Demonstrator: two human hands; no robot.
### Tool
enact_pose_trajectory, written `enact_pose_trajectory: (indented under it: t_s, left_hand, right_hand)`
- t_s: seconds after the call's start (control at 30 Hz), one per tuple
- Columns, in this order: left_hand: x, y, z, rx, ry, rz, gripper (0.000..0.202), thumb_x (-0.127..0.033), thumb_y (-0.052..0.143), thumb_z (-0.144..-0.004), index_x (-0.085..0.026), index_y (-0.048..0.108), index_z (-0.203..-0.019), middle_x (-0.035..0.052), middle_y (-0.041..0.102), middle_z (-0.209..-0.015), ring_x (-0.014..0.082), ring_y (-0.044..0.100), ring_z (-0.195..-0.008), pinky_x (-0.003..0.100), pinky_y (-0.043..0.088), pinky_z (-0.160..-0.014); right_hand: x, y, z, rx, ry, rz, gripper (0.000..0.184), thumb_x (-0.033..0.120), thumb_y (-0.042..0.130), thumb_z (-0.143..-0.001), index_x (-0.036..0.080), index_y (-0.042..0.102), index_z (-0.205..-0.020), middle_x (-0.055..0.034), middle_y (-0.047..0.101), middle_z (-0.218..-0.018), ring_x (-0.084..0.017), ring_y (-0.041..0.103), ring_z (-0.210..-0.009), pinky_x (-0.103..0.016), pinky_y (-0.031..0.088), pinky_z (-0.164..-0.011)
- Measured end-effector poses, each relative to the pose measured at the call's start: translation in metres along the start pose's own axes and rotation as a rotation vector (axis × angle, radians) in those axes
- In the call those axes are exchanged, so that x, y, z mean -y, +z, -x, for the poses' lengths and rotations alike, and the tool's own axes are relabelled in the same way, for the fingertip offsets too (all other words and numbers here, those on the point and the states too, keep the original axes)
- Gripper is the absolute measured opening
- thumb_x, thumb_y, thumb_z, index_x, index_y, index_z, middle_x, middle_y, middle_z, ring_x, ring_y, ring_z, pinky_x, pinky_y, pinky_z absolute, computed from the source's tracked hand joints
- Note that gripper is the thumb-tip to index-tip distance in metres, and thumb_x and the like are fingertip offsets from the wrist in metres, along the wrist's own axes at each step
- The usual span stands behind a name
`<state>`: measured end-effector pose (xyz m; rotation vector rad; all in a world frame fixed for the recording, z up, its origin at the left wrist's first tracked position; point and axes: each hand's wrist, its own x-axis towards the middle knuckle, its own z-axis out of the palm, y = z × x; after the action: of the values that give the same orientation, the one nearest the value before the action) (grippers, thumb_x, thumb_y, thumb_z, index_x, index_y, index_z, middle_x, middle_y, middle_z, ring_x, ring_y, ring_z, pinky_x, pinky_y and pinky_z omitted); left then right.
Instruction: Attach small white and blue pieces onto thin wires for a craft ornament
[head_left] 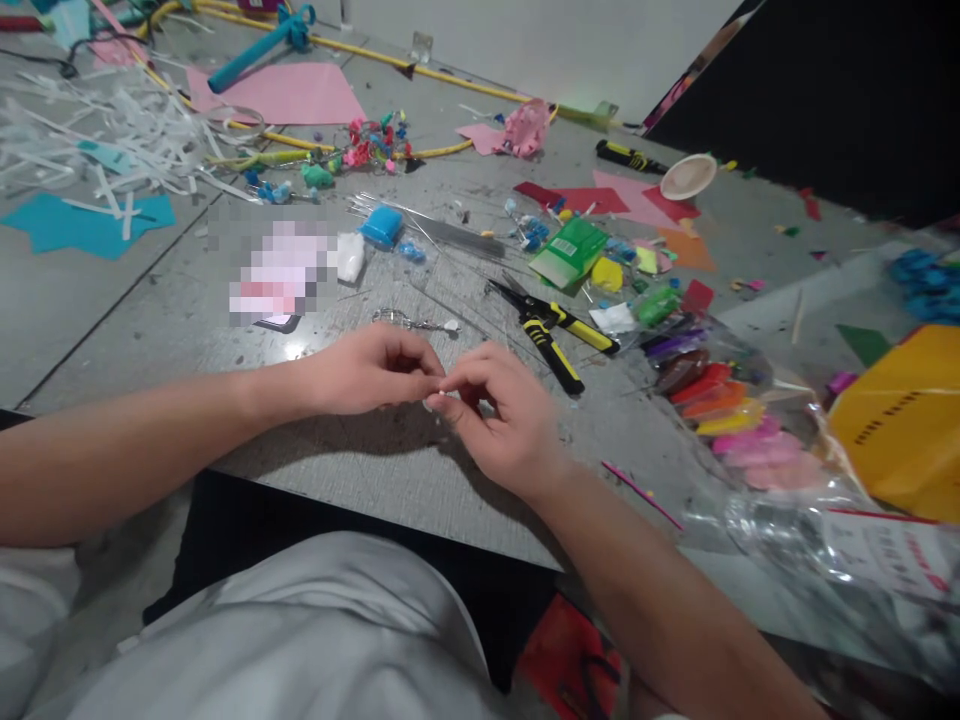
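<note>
My left hand point(379, 368) and my right hand point(504, 420) meet fingertip to fingertip over the near part of the table. Both are closed in a pinch around a small white lump point(433, 400), mostly covered by the fingers; its kind is too small to make out. Just beyond the hands lies a thin wire piece with a small white end point(450, 326). Yellow-and-black pliers point(551, 330) rest with handles apart, beyond my right hand. A white packet point(350, 258) and a blue packet point(382, 227) lie farther back, beside a blurred-out phone point(279, 270).
White paper strips point(135, 140) heap at the far left. Coloured clay-like packets point(720, 400) in clear plastic, a yellow pack point(900, 420) and a clear bottle point(780, 525) lie at right. Small coloured pieces point(375, 140), a green packet point(570, 252) and a yellow cord point(435, 75) are farther back.
</note>
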<state>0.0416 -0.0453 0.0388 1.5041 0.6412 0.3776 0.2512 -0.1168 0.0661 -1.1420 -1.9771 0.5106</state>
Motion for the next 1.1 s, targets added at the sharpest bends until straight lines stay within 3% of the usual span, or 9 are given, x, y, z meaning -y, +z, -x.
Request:
enact_pose_trajectory:
  t_s: [0.27, 0.57, 0.73, 0.9, 1.1]
  left_hand:
    - [-0.003, 0.0014, 0.0031, 0.085, -0.031, 0.034, 0.011, -0.03, 0.087, -0.095, -0.02, 0.083, -0.096, -0.0076, 0.062, -0.064, 0.0131, 0.054, -0.058, 0.023, 0.039, -0.056]
    - [-0.0049, 0.0003, 0.004, 0.05, -0.066, 0.037, 0.008, -0.025, 0.084, -0.097, -0.019, 0.088, -0.094, -0.006, 0.063, -0.064, 0.0117, 0.053, -0.055, 0.023, 0.043, -0.057]
    - [-0.0065, 0.0004, 0.005, 0.051, -0.046, 0.071, 0.007, -0.021, 0.082, -0.095, -0.016, 0.088, -0.094, -0.0059, 0.062, -0.063, 0.0106, 0.052, -0.056, 0.021, 0.041, -0.057]
    - [-0.0078, -0.0004, 0.0065, 0.05, -0.048, 0.023, 0.011, -0.026, 0.084, -0.097, -0.016, 0.089, -0.099, -0.0075, 0.06, -0.062, 0.0112, 0.052, -0.056, 0.021, 0.038, -0.055]
    - [-0.0062, -0.0017, 0.0077, 0.023, -0.001, -0.092, 0.019, -0.033, 0.084, -0.098, -0.015, 0.088, -0.098, -0.0031, 0.069, -0.075, 0.0127, 0.059, -0.068, 0.022, 0.044, -0.064]
  right_hand:
    - [-0.0012, -0.0025, 0.0023, 0.041, -0.067, 0.013, 0.009, 0.028, 0.067, -0.082, 0.026, 0.061, -0.089, 0.0019, 0.058, -0.08, -0.011, 0.057, -0.068, -0.025, 0.048, -0.061]
    - [-0.0014, -0.0046, 0.0053, 0.013, -0.117, 0.007, 0.021, 0.025, 0.065, -0.083, 0.036, 0.063, -0.101, 0.0025, 0.063, -0.082, -0.011, 0.058, -0.061, -0.026, 0.051, -0.057]
    - [-0.0001, -0.0053, 0.0059, -0.006, -0.13, 0.025, 0.02, 0.02, 0.064, -0.083, 0.032, 0.065, -0.099, 0.0013, 0.065, -0.083, -0.01, 0.057, -0.058, -0.025, 0.05, -0.056]
    - [0.0018, -0.0051, 0.0051, -0.007, -0.079, -0.013, 0.013, 0.02, 0.063, -0.082, 0.026, 0.067, -0.094, 0.0006, 0.064, -0.08, -0.008, 0.056, -0.058, -0.024, 0.049, -0.056]
    - [0.0035, -0.0048, 0.0031, 0.047, -0.01, -0.043, 0.004, 0.021, 0.063, -0.083, 0.02, 0.063, -0.087, 0.002, 0.061, -0.073, -0.008, 0.057, -0.063, -0.023, 0.048, -0.06]
